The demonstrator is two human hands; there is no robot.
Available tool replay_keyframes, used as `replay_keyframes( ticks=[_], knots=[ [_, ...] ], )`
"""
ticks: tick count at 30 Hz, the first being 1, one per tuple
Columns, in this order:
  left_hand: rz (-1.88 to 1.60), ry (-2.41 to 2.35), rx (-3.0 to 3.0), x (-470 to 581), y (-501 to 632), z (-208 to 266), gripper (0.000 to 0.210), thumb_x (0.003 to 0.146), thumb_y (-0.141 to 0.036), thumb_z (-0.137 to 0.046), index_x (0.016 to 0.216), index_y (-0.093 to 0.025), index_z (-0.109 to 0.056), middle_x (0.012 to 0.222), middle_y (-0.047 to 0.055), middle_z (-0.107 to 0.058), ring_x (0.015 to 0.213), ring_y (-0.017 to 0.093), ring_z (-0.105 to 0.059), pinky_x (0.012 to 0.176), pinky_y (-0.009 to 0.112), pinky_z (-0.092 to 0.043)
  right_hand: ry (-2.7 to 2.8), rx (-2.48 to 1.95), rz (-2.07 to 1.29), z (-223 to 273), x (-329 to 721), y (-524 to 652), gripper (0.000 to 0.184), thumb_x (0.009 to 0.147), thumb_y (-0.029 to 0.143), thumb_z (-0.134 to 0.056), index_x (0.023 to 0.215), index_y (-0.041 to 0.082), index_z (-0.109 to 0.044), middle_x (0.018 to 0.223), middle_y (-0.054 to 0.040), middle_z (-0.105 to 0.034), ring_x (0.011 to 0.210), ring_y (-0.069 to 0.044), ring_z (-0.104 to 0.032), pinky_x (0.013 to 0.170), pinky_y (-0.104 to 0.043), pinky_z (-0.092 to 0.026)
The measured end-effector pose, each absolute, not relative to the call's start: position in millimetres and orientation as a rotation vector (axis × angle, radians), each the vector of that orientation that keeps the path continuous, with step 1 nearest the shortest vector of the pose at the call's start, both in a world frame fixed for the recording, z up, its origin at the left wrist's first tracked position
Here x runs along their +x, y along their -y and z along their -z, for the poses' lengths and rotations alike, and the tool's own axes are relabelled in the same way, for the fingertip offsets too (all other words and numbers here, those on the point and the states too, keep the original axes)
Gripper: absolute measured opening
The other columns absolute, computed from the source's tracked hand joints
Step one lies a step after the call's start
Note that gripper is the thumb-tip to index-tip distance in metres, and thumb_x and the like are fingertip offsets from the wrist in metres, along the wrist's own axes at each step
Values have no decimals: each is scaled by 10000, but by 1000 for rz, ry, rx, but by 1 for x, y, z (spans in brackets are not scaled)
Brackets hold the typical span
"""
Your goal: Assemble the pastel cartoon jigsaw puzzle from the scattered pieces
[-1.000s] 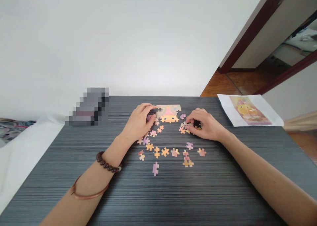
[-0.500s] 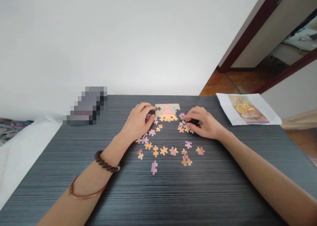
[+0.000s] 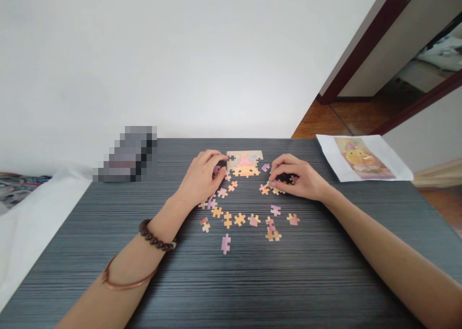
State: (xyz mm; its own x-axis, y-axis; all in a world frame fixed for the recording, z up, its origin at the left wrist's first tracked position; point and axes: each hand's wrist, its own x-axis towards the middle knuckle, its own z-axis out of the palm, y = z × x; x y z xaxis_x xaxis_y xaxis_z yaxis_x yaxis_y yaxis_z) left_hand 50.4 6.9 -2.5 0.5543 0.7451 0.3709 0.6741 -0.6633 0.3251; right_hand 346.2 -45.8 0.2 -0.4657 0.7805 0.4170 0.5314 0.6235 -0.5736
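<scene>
A partly joined jigsaw puzzle (image 3: pixel 245 163) with a yellow face and pink hat lies toward the back of the table. My left hand (image 3: pixel 202 176) rests at its left edge, thumb and index finger apart, the index tip by the puzzle's side; it covers some loose pieces. To the right, my right hand (image 3: pixel 296 176) has thumb and fingertips pinched on a small pale puzzle piece (image 3: pixel 269 184), just above a cluster of pieces. A lilac piece (image 3: pixel 265 167) lies between that hand and the joined part. Nearer me are several orange pieces (image 3: pixel 239 219) and a lilac piece (image 3: pixel 225 244).
A paper sheet with the printed picture (image 3: pixel 328 158) lies at the table's back right. At the back left is a blurred-out dark object (image 3: pixel 124 156). The dark wood-grained table (image 3: pixel 231 290) meets a white wall (image 3: pixel 216 69) behind.
My right hand's fingers have drawn together into a pinch on a piece from the cluster. My left hand has stayed in place.
</scene>
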Motion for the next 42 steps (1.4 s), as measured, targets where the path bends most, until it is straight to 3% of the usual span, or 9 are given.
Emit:
replay_keyframes(
  ticks=[7, 10, 14, 19, 27, 35, 39, 42],
  knots=[
    [-730, -1201, 2681, 51, -6, 2, 225, 957, -185, -493, 1123, -165, -645, 1184, 104, -631, 1104, 269, -596, 975, 448, -498, 2139, -1030, -613, -1, 347, 45, 136, 900, 346, -704, 821, 241, -736, 829, -27, -743, 803, -185, -666, 754, -338, -503],
    [-741, -1180, 2718, 51, -5, 0, 216, 959, -164, -494, 1115, -172, -645, 1175, 94, -641, 1073, 252, -613, 946, 421, -502, 2091, -1096, -596, 2, 349, 45, 166, 917, 369, -680, 1002, 249, -757, 854, -32, -748, 782, -183, -656, 722, -339, -486],
    [-774, -1087, 2912, 53, -1, -5, 198, 972, -149, -491, 1090, -153, -650, 1108, 95, -677, 1010, 251, -628, 859, 399, -503, 2191, -1136, -444, 4, 350, 44, 272, 1000, 328, -551, 1217, 304, -714, 1003, -47, -745, 934, -213, -647, 846, -411, -427],
    [-761, -975, 3014, 57, 2, -6, 170, 976, -140, -511, 1048, -165, -663, 1016, 52, -719, 941, 231, -641, 810, 382, -490, 2206, -1166, -387, 3, 348, 45, 235, 1004, 289, -538, 1098, 293, -755, 1012, -43, -753, 948, -215, -646, 877, -424, -400],
    [-764, -1000, 2884, 53, -2, -3, 201, 985, -162, -485, 1022, -170, -683, 1014, 62, -726, 934, 222, -645, 838, 384, -502, 2022, -1229, -479, 3, 347, 45, 105, 911, 312, -667, 912, 245, -749, 845, -31, -762, 833, -216, -671, 809, -392, -477],
    [-743, -986, 2813, 53, -3, -2, 218, 976, -168, -477, 1032, -192, -687, 998, 61, -723, 945, 217, -638, 875, 389, -508, 2053, -1195, -408, 3, 348, 42, 141, 908, 365, -677, 859, 259, -757, 983, -61, -723, 953, -236, -652, 890, -440, -485],
    [-732, -971, 2805, 53, -4, -2, 223, 979, -164, -474, 1039, -186, -688, 994, 57, -726, 949, 218, -631, 890, 391, -511, 2086, -1249, -323, 3, 346, 43, 91, 865, 336, -730, 835, 253, -753, 1027, -67, -685, 996, -253, -628, 937, -480, -454],
    [-734, -957, 2806, 53, -4, -2, 224, 984, -173, -469, 1037, -187, -686, 1001, 60, -726, 942, 218, -633, 883, 387, -514, 2057, -1176, -419, 0, 347, 43, 72, 886, 281, -683, 897, 243, -743, 1020, -68, -676, 966, -228, -642, 905, -432, -490]
  ],
)
